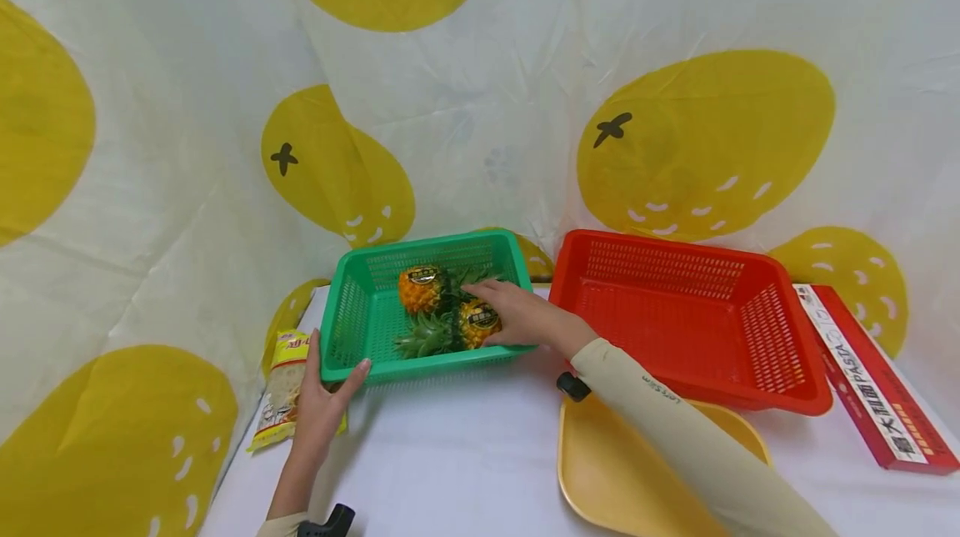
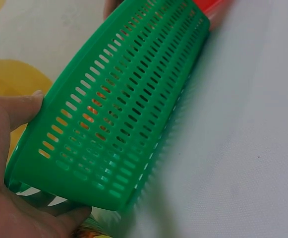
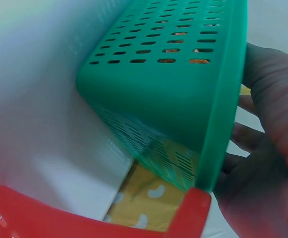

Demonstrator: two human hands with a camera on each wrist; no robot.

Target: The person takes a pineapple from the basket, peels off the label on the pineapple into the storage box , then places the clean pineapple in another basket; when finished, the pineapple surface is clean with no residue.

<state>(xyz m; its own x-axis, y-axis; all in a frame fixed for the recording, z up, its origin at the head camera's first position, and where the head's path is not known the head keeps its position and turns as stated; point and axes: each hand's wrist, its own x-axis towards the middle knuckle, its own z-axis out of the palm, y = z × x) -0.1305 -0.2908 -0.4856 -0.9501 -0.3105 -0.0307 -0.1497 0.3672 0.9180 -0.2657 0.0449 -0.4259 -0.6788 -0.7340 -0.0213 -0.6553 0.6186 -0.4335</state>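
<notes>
On the white counter (image 1: 465, 445) we see a green basket (image 1: 352, 324) standing just left of a red basket (image 1: 772, 324), their near corners close together. Two small pineapples lie inside the green basket: the rear pineapple (image 1: 418, 288) sits toward the back wall, and the front pineapple (image 1: 480, 325) lies near the front wall, its leaves pointing left.

Our right hand (image 1: 517, 313) reaches over the green basket's right rim and rests on the front pineapple, fingers loosely curved over it; we cannot tell whether it truly grips the fruit. The beige sleeve (image 1: 675, 429) crosses above a yellow tray (image 1: 600, 470) that lies in front of the red basket.

Our left hand (image 1: 318, 404) holds the green basket's front left corner, thumb up against the rim and fingers curled under the wall, as the left wrist view shows. Beneath and beside that hand lies a yellow packet (image 1: 281, 387) at the counter's left edge.

Right of the red basket, a long red pasta box (image 1: 877, 378) lies on the counter. Behind everything hangs a white cloth (image 1: 487, 128) with large yellow shapes.
</notes>
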